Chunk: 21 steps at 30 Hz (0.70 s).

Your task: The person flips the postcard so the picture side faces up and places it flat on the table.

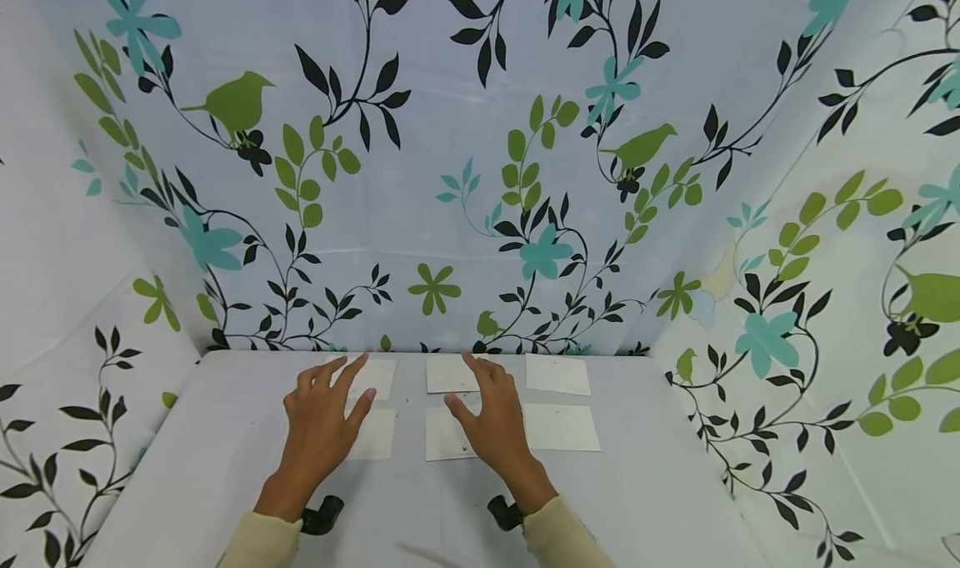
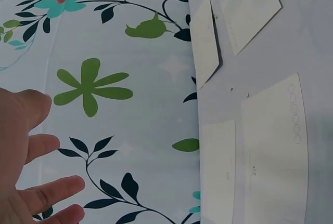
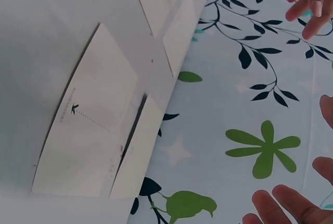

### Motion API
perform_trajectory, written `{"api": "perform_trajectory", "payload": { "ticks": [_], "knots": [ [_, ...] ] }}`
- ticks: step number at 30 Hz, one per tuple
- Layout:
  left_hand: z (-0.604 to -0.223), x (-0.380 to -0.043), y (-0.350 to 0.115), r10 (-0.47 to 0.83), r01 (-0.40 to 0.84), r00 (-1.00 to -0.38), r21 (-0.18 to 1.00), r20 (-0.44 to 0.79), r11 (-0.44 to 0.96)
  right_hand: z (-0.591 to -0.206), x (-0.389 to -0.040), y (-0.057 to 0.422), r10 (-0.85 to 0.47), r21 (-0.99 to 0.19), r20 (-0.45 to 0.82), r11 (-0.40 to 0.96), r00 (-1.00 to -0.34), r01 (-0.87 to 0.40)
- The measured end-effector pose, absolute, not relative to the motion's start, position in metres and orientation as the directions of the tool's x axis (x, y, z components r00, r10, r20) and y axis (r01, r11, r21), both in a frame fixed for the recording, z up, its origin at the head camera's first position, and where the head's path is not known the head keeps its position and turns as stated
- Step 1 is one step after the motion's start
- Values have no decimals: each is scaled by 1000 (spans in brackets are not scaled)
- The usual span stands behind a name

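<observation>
My left hand (image 1: pixel 321 418) hovers over the left pair of cream paper cards (image 1: pixel 377 436), fingers spread and holding nothing. Above the middle pair of cards (image 1: pixel 444 436) is my right hand (image 1: pixel 495 422), also with loosely spread fingers and nothing in its grasp. Each hand partly hides the cards beneath it. In the left wrist view, a card (image 2: pixel 278 156) shows a row of faint ovals along one edge. A dotted line and a small dark mark appear on a card (image 3: pixel 88 125) in the right wrist view.
Another pair of cards, one behind the other (image 1: pixel 558 376), lies to the right on the white table (image 1: pixel 637 485). A patterned curtain (image 1: pixel 420 218) with leaves, birds and flowers hangs behind the table's far edge and along both sides. Black wrist cameras (image 1: pixel 322 515) sit at both sleeves.
</observation>
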<state>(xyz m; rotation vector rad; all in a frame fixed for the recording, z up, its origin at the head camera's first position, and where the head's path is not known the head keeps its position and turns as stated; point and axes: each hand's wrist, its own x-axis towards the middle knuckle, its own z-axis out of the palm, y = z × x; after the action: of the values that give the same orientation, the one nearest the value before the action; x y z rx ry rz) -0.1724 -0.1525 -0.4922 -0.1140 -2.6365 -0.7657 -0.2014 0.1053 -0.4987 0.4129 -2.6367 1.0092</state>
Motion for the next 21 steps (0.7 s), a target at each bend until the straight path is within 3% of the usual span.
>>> {"api": "perform_trajectory", "payload": {
  "ticks": [21],
  "knots": [
    [-514, -167, -177, -108, 149, -906, 549, 409, 822, -516, -190, 89, -162, -681, 318, 646, -934, -344]
  ]
}}
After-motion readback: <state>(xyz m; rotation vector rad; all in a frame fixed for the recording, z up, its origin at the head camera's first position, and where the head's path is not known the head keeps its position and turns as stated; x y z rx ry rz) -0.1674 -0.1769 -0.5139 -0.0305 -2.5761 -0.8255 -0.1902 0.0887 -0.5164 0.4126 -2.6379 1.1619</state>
